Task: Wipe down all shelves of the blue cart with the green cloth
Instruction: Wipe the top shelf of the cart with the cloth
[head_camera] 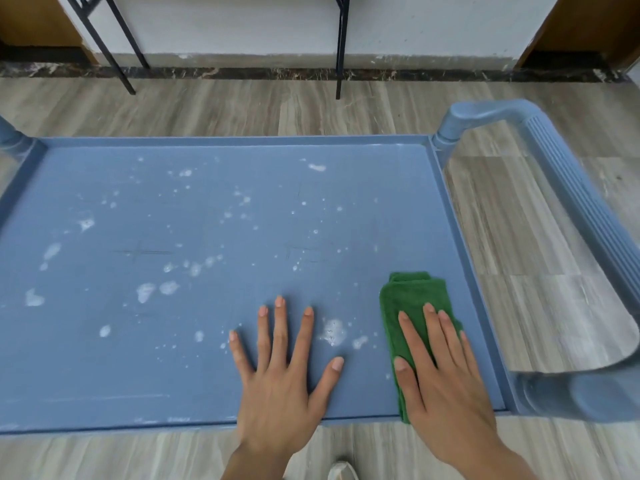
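Note:
The blue cart's top shelf [207, 220] fills most of the view, speckled with white foam spots and smears. A folded green cloth [410, 296] lies flat on the shelf near its front right corner. My right hand [440, 368] presses flat on the cloth, fingers extended together. My left hand [280, 368] rests flat on the bare shelf to the left of the cloth, fingers spread, holding nothing. Lower shelves are hidden beneath the top one.
The cart's ribbed blue handle [568, 188] arcs along the right side. Black metal table legs [341, 46] stand on the wood-look floor beyond the cart, before a white wall. A shoe tip [341, 471] shows at the bottom edge.

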The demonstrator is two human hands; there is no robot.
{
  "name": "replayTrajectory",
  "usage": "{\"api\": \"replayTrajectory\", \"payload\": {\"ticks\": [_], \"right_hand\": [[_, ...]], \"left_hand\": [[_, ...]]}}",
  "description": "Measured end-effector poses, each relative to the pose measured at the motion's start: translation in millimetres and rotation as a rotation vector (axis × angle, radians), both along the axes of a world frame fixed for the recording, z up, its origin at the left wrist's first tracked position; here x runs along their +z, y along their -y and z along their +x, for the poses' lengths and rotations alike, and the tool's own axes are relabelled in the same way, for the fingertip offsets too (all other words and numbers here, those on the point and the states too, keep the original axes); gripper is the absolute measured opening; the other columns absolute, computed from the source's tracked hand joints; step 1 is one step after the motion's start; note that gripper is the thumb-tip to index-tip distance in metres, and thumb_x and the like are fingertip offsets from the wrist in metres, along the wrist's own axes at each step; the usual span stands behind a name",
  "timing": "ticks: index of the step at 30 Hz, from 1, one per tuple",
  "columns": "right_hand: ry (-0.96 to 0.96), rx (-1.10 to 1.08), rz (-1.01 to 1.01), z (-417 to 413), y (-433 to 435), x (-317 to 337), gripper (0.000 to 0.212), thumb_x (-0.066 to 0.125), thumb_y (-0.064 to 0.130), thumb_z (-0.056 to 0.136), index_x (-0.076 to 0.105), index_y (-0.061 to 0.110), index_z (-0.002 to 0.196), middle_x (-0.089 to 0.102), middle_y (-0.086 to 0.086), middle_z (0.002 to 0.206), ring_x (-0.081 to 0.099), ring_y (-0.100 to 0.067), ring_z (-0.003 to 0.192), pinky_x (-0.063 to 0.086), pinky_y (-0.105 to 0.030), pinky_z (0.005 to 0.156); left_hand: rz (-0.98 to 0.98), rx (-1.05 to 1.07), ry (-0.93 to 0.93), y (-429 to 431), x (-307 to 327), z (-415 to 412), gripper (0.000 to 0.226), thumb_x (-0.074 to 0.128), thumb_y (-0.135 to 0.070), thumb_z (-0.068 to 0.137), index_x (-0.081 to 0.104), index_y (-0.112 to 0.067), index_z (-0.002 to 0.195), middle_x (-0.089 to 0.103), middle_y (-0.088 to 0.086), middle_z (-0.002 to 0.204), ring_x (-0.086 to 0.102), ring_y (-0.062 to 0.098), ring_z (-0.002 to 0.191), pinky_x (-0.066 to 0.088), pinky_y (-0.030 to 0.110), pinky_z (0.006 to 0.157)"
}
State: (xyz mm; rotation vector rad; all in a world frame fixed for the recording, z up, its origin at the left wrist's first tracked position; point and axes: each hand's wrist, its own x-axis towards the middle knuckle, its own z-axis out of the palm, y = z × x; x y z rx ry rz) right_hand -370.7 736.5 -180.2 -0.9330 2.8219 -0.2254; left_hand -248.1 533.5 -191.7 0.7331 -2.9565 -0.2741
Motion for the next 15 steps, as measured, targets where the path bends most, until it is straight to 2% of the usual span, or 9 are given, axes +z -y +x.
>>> {"api": "replayTrajectory", "payload": {"ticks": [4,8,10,15], "right_hand": [[-0.016,-0.019,0.039,-26,22,-5,0.062,0.023,0.046,0.102,0.011,0.028,0.160,0.003,-0.008,0.168,0.000,-0.024,0.155,0.008,-0.049,0.123],[0.004,-0.033,0.053,-78,63,-5,0.064,0.008,0.052,0.099,-0.001,0.033,0.159,-0.010,-0.005,0.168,-0.013,-0.021,0.154,-0.003,-0.046,0.125],[0.013,-0.061,0.048,-112,91,-3,0.065,0.005,0.053,0.096,-0.003,0.035,0.159,-0.011,-0.005,0.168,-0.014,-0.022,0.154,-0.006,-0.046,0.124],[0.039,-0.093,0.045,-208,156,-1,0.062,0.014,0.052,0.101,0.000,0.035,0.159,-0.009,-0.007,0.168,-0.011,-0.024,0.154,-0.007,-0.047,0.124]], "left_hand": [[-0.002,0.009,-0.028,1,-2,-2,0.077,0.027,-0.072,0.100,0.030,-0.024,0.161,0.014,0.009,0.171,0.014,0.032,0.157,0.014,0.073,0.118],[-0.052,0.046,-0.108,2,-6,-9,0.077,0.032,-0.071,0.098,0.043,-0.021,0.155,0.029,0.012,0.166,0.028,0.035,0.153,0.018,0.072,0.117],[-0.093,0.060,-0.140,5,-9,-12,0.076,0.034,-0.070,0.096,0.048,-0.020,0.151,0.035,0.013,0.164,0.035,0.036,0.149,0.021,0.072,0.116],[-0.196,0.122,-0.192,8,-16,-19,0.075,0.035,-0.071,0.093,0.058,-0.021,0.144,0.047,0.014,0.155,0.041,0.029,0.145,0.029,0.071,0.112]]}}
